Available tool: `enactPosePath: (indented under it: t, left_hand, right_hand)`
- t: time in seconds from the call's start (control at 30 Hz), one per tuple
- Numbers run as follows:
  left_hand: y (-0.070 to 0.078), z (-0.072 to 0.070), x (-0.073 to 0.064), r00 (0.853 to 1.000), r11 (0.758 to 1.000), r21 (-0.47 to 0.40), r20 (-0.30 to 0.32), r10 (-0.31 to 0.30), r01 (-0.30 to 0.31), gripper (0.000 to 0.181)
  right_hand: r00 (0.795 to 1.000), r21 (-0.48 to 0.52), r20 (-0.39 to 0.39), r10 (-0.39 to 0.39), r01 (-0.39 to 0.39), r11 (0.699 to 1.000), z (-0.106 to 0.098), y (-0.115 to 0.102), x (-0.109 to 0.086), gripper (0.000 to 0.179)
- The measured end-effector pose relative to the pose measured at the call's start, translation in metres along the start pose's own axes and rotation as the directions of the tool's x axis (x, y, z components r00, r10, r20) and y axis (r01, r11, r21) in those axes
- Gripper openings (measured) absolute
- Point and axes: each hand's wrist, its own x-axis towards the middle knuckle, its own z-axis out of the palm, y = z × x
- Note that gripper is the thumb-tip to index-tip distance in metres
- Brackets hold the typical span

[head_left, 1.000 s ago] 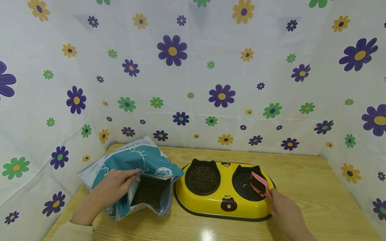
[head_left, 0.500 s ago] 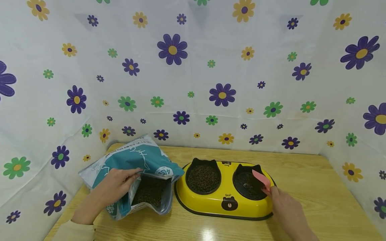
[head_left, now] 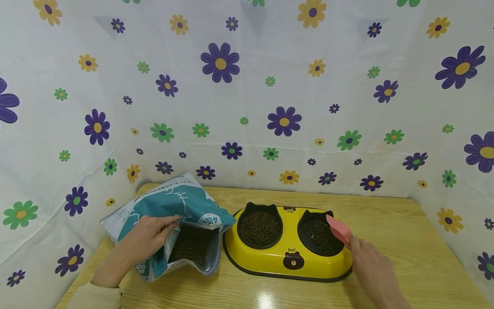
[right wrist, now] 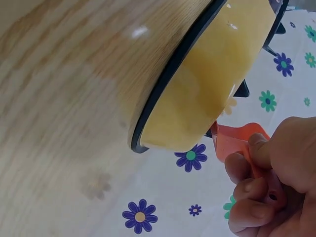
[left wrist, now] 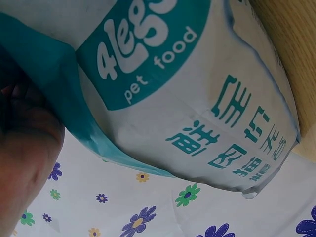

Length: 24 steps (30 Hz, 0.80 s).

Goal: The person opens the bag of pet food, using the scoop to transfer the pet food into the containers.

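Observation:
At the left, my left hand (head_left: pixel 144 240) grips the upper edge of the mouth of a teal and white pet food bag (head_left: pixel 164 206). Brown kibble (head_left: pixel 191 246) shows inside the bag, which lies on its side; its printed face fills the left wrist view. My right hand (head_left: pixel 373 266) holds a pink scoop (head_left: pixel 339 230) by its handle, with fingers curled round it in the right wrist view. The scoop is tilted over the right edge of the right black bowl (head_left: pixel 327 214), where some kibble lies scattered. Its inside is hidden from the head view.
Both bowls sit in a yellow double feeder (head_left: pixel 262 264) with a bear print. Its left bowl (head_left: pixel 248 209) is well filled with kibble. Under everything is a wooden table (head_left: pixel 405 240), bounded at the back and sides by a flower-patterned cloth (head_left: pixel 254 98).
My right hand has turned the scoop over and drawn it slightly right. Kibble from the scoop has dropped into the right bowl. The left hand and bag have stayed still.

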Motion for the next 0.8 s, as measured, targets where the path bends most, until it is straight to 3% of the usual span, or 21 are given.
enactPosePath:
  t: [0.1, 0.2, 0.27, 0.33, 0.43, 0.53, 0.63, 0.73, 0.8]
  left_hand:
    - [0.0, 0.001, 0.0, 1.0, 1.0, -0.002, -0.003, 0.008, -0.008, 0.029]
    - [0.0, 0.001, 0.0, 1.0, 1.0, -0.001, -0.005, 0.011, -0.011, 0.029]
    - [0.0, 0.001, 0.0, 1.0, 1.0, 0.0, -0.006, 0.012, -0.012, 0.029]
    - [0.0, 0.001, 0.0, 1.0, 1.0, 0.002, -0.006, 0.01, -0.01, 0.029]
    - [0.0, 0.001, 0.0, 1.0, 1.0, 0.002, -0.008, 0.011, -0.011, 0.028]
    - [0.001, 0.001, 0.0, 1.0, 1.0, 0.001, -0.006, 0.01, -0.01, 0.028]
    - [0.001, 0.001, -0.001, 1.0, 1.0, -0.001, -0.003, 0.007, -0.007, 0.029]
    - [0.001, 0.0, -0.001, 1.0, 1.0, -0.004, -0.002, 0.005, -0.005, 0.029]
    - [0.001, 0.0, -0.001, 1.0, 1.0, -0.004, -0.004, 0.007, -0.007, 0.029]
  right_hand:
    - [0.998, 0.143, 0.012, 0.061, -0.062, 0.988, 0.0, 0.001, 0.001, 0.013]
    - [0.994, 0.378, -0.003, 0.11, -0.101, 0.92, 0.0, -0.001, 0.002, 0.014]
    - [0.991, 0.531, 0.044, 0.129, -0.133, 0.837, -0.001, -0.004, 0.003, 0.017]
    - [0.979, 0.663, 0.143, 0.143, -0.202, 0.721, -0.003, -0.008, 0.004, 0.021]
    - [0.924, 0.77, 0.356, 0.141, -0.375, 0.516, -0.008, -0.016, 0.005, 0.027]
    - [0.876, 0.816, 0.479, 0.059, -0.469, 0.339, -0.012, -0.025, 0.006, 0.03]
    - [0.856, 0.84, 0.514, -0.063, -0.487, 0.239, -0.015, -0.034, 0.007, 0.031]
    - [0.845, 0.857, 0.508, -0.168, -0.477, 0.194, -0.016, -0.045, 0.008, 0.032]
    - [0.83, 0.856, 0.515, -0.215, -0.483, 0.183, -0.016, -0.054, 0.009, 0.034]
